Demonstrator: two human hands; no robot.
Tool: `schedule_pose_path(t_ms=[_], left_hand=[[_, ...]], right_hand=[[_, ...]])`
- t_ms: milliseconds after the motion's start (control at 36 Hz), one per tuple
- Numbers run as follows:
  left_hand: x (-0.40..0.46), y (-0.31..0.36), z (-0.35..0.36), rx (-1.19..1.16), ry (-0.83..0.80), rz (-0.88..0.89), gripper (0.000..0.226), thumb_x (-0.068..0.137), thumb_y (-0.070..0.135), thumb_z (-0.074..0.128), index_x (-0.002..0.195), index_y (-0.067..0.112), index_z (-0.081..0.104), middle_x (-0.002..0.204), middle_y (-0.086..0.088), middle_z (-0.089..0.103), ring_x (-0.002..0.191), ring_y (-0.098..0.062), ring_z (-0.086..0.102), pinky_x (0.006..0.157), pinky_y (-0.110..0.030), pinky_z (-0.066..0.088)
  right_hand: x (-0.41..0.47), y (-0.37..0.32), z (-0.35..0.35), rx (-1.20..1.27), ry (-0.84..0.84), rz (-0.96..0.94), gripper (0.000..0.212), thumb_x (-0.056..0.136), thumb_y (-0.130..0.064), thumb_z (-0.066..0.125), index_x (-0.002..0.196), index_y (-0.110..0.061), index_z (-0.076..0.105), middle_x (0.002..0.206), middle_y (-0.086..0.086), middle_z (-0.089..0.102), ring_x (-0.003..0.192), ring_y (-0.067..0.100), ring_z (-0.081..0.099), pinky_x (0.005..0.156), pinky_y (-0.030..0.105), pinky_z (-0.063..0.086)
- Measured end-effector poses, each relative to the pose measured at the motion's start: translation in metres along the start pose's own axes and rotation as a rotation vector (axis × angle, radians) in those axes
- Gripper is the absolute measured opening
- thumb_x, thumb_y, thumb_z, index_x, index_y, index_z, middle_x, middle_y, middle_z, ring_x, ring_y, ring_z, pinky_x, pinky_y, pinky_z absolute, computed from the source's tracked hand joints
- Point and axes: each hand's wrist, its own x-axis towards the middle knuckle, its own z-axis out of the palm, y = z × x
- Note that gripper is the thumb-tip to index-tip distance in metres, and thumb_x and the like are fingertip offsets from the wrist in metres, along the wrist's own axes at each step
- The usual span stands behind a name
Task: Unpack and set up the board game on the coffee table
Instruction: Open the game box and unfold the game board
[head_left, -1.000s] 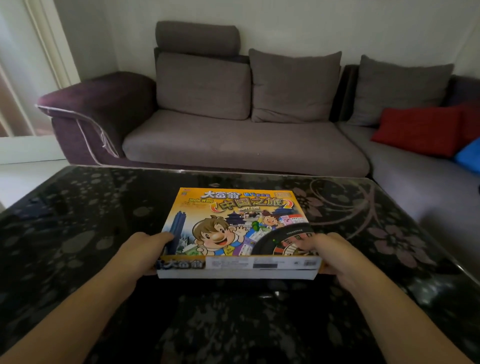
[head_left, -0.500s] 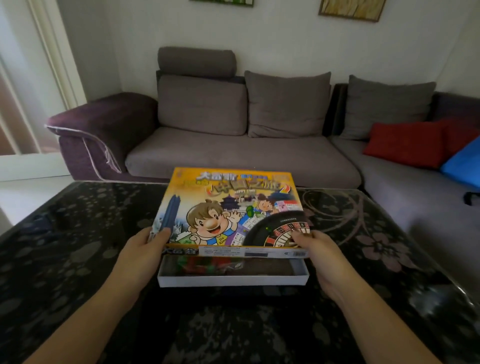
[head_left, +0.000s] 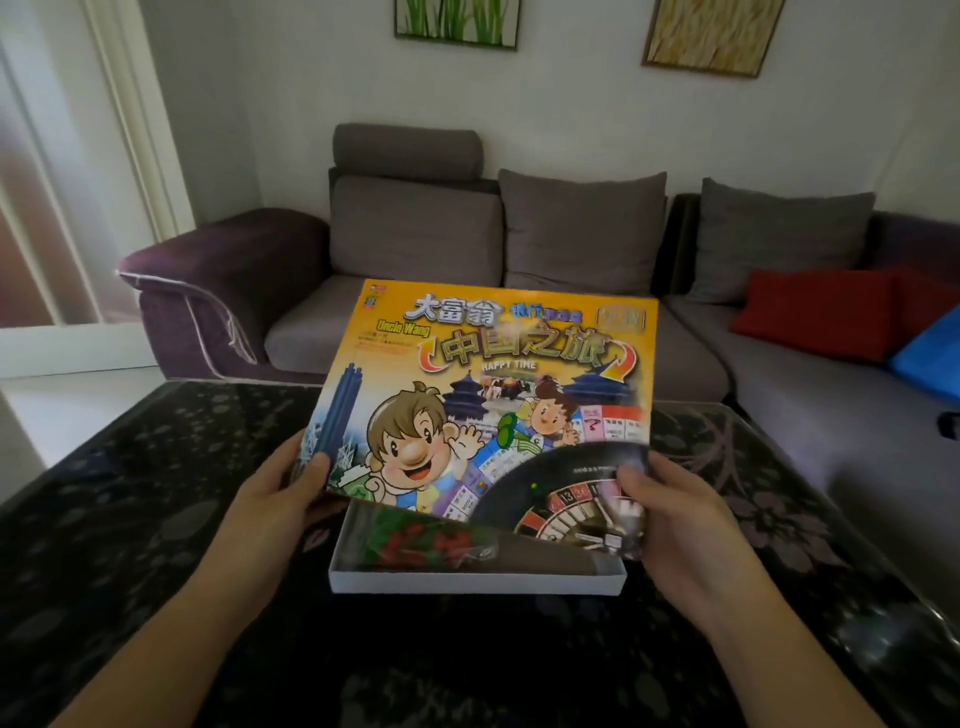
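Note:
The colourful board game lid (head_left: 483, 395) is lifted clear of its box and tilted up toward me. My left hand (head_left: 275, 499) grips the lid's left edge, thumb on top. At the lid's lower right corner, my right hand (head_left: 675, 519) grips the edge. Below it the white box bottom (head_left: 467, 582) rests on the dark floral coffee table (head_left: 130, 519). Inside the box lie red and green small pieces in a bag (head_left: 415, 543) and a dark folded item. The lid hides most of the box's contents.
A grey and purple corner sofa (head_left: 467, 291) stands just beyond the table's far edge, with a red cushion (head_left: 815, 312) and a blue one (head_left: 930, 353) at the right. A small dark object (head_left: 948, 423) lies on the sofa seat at the far right.
Both hands have lifted the lid off the box and raised it, tilting its face toward me. The box bottom stays on the table. The camera has tipped upward.

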Motion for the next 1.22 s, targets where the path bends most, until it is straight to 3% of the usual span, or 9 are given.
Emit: schedule_pose_path(t_ms=[167,306,500,583,667,833,944,1028,1222], left_hand=[[0.010,-0.011,-0.002,-0.122,0.117,-0.219,0.058,0.108,0.018,0.055,0.160,0.013,0.030,0.128,-0.020,0.063,0.108,-0.032,0.066,0.093,-0.050,0.057],[0.007,-0.006,-0.029,-0.245,0.177,-0.259,0.043,0.105,-0.002,0.050,0.148,0.002,0.044,0.121,-0.024,0.063,0.104,-0.047,0.068,0.074,-0.051,0.058],[0.005,0.014,-0.122,-0.554,0.504,-0.075,0.040,0.109,0.035,0.042,0.135,0.011,0.060,0.122,-0.017,0.068,0.104,-0.037,0.071,0.087,-0.053,0.059],[0.006,0.012,-0.152,-0.394,0.695,-0.042,0.033,0.105,0.025,0.044,0.131,0.018,0.062,0.121,-0.009,0.069,0.099,-0.027,0.071,0.078,-0.043,0.058],[0.002,0.010,-0.177,-0.017,0.877,-0.019,0.046,0.095,0.024,0.050,0.140,0.013,0.054,0.131,-0.013,0.059,0.110,-0.033,0.061,0.095,-0.048,0.052],[0.007,0.004,-0.180,0.406,0.695,0.048,0.047,0.092,0.019,0.050,0.138,0.020,0.060,0.138,-0.010,0.059,0.109,-0.031,0.063,0.095,-0.049,0.053],[0.014,-0.006,-0.163,0.478,0.537,0.018,0.038,0.099,0.012,0.051,0.133,0.021,0.065,0.092,0.003,0.062,0.075,-0.024,0.062,0.066,-0.038,0.046],[0.020,-0.016,-0.151,0.545,0.414,-0.035,0.034,0.102,0.014,0.051,0.131,0.025,0.065,0.090,0.010,0.060,0.072,-0.021,0.063,0.057,-0.032,0.045],[0.017,-0.044,-0.085,0.922,0.099,0.076,0.037,0.099,0.016,0.063,0.136,0.020,0.063,0.133,-0.002,0.064,0.114,-0.018,0.064,0.098,-0.033,0.053]], right_hand=[[-0.010,0.006,0.091,-0.330,-0.180,-0.287,0.040,0.090,0.009,0.070,0.119,-0.018,0.067,0.113,0.006,0.078,0.109,0.024,0.073,0.096,0.045,0.057],[0.003,0.037,0.192,-0.745,-0.349,-0.483,0.023,0.097,-0.011,0.070,0.099,-0.031,0.058,0.089,-0.013,0.064,0.083,0.002,0.060,0.069,0.013,0.044],[0.031,0.148,0.268,-1.168,-0.542,-0.636,0.037,0.085,0.011,0.058,0.107,-0.019,0.063,0.111,-0.005,0.059,0.101,0.010,0.052,0.083,0.029,0.054],[0.040,0.186,0.282,-1.283,-0.515,-0.671,0.040,0.079,0.009,0.061,0.109,-0.018,0.064,0.112,0.000,0.062,0.106,0.022,0.056,0.084,0.042,0.055],[0.039,0.212,0.304,-1.394,-0.542,-0.671,0.035,0.081,0.006,0.065,0.109,-0.015,0.066,0.114,0.004,0.063,0.108,0.026,0.056,0.085,0.037,0.047],[0.045,0.255,0.350,-1.238,-0.715,-0.342,0.046,0.086,0.011,0.060,0.127,-0.008,0.067,0.124,0.015,0.065,0.116,0.034,0.061,0.100,0.046,0.053],[0.044,0.238,0.336,-1.142,-0.658,-0.287,0.058,0.092,0.009,0.059,0.148,-0.008,0.055,0.149,0.014,0.054,0.138,0.026,0.050,0.119,0.026,0.037],[0.037,0.205,0.291,-1.158,-0.585,-0.373,0.058,0.093,0.007,0.058,0.147,-0.014,0.054,0.150,0.003,0.049,0.139,0.017,0.047,0.120,0.032,0.040],[0.033,0.103,0.112,-1.304,0.212,-0.443,0.039,0.089,0.005,0.063,0.110,-0.026,0.053,0.114,-0.009,0.052,0.106,0.010,0.054,0.085,0.023,0.049]])
